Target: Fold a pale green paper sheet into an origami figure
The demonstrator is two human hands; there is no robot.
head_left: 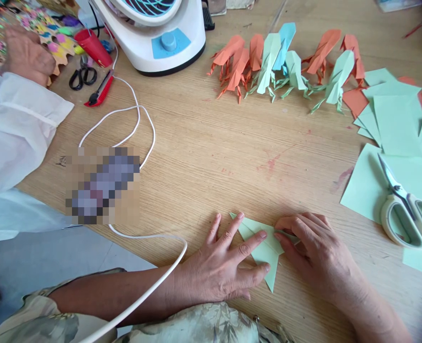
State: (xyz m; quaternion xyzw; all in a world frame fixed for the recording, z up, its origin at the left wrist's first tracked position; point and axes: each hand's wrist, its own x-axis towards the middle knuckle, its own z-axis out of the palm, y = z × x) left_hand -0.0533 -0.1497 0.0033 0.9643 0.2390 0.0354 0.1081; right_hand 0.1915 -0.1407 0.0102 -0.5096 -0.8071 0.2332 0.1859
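Observation:
A folded piece of light green paper (268, 250) lies on the wooden table (211, 166) near its front edge. My left hand (228, 267) rests flat with its fingers spread, some of them pressing on the paper's left part. From the right, my right hand (311, 247) pinches a narrow flap of the same paper between thumb and fingers. Part of that flap is hidden behind the right fingers. To the right, light-handled scissors (404, 205) lie slightly open on sheets of green paper (396, 124).
Several folded orange figures (323, 52) and green figures (268, 62) stand at the back. A white fan (168, 47) stands back left, near black scissors (83, 76), a red cutter (101, 89) and a red cup (92, 47). A white cable (153, 128) loops leftward. Another person's hand (28, 52) rests far left.

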